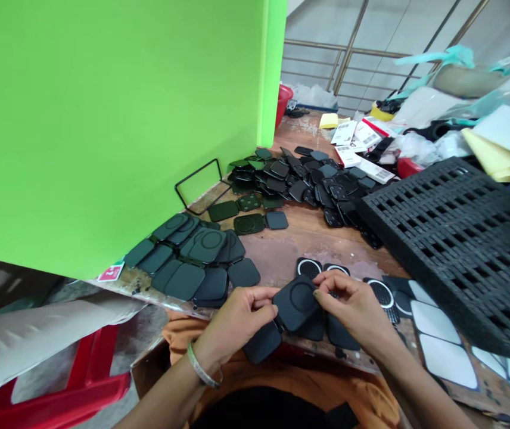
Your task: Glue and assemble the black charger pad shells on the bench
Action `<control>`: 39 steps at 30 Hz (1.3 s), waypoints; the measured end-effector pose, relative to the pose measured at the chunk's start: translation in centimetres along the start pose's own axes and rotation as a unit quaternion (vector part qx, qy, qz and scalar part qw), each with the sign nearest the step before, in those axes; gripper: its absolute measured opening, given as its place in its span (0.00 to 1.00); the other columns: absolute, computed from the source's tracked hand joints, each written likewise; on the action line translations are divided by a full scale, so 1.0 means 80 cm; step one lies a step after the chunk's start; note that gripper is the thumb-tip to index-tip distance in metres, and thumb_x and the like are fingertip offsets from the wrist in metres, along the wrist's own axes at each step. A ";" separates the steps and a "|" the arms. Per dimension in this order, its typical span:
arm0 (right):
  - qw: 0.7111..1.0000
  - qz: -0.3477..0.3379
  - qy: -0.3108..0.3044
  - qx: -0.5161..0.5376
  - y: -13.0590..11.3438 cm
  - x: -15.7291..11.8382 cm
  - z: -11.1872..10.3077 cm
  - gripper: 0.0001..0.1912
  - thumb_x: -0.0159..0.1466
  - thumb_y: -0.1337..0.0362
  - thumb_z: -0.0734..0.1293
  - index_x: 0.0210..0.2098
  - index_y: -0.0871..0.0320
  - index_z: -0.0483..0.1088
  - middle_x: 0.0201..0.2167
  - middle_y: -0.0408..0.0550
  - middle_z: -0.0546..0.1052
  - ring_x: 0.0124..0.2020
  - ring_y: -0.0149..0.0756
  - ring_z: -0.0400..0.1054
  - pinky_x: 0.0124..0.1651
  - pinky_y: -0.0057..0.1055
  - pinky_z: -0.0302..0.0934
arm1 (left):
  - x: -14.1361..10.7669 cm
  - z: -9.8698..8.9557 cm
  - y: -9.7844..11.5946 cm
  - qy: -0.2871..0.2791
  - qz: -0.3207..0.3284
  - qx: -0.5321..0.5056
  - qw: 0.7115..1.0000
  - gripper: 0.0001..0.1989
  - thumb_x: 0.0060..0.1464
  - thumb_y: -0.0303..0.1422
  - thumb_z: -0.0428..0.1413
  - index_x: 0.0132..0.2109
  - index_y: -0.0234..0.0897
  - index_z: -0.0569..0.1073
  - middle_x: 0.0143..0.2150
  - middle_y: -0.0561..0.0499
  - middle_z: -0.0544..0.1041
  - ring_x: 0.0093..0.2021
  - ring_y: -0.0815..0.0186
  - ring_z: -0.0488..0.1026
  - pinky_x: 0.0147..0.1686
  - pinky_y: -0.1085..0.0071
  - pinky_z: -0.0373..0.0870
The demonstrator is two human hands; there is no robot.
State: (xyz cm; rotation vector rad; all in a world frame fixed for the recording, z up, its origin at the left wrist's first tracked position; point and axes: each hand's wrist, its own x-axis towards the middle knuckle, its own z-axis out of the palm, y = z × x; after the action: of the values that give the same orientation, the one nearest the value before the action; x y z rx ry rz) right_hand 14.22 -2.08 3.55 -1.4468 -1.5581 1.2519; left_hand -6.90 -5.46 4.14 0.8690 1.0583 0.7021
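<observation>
Between my two hands is a black folding charging pad [297, 304] with a ring mark on its upper square panel; a second panel hangs below it on a hinge. My left hand [250, 316], with a bracelet at the wrist, pinches the panel's left edge. At the opposite edge my right hand [347, 298] is closed, thumb and fingertips on the panel's right side. Just behind lie similar pads with white rings [308, 268], partly covered by my hands. Left of my left hand, finished-looking black folding pads [187, 256] overlap in a fanned pile.
A heap of black panels [299, 179] covers the table's middle back. A slotted black foam block [460, 238] stands at right, near pale square sheets [442, 339]. A green partition [116, 119] rises at left, beside a black wire frame [204, 185]. A red stool [85, 375] is below.
</observation>
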 end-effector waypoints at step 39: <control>0.986 0.119 -0.104 0.055 -0.025 0.036 0.054 0.23 0.59 0.41 0.58 0.27 0.56 0.63 0.14 0.37 0.63 0.11 0.28 0.58 0.13 0.24 0.50 | -0.040 -0.021 0.006 0.116 0.096 0.059 0.987 0.16 0.53 0.32 0.56 0.49 0.34 0.77 0.33 0.51 0.80 0.31 0.68 0.73 0.32 0.75 0.66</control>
State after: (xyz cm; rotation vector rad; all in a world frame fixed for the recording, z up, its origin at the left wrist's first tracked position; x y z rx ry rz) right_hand 9.04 0.02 3.66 -1.5023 -1.4515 1.6504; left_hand -9.63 -7.45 5.60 1.0176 1.2427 0.9260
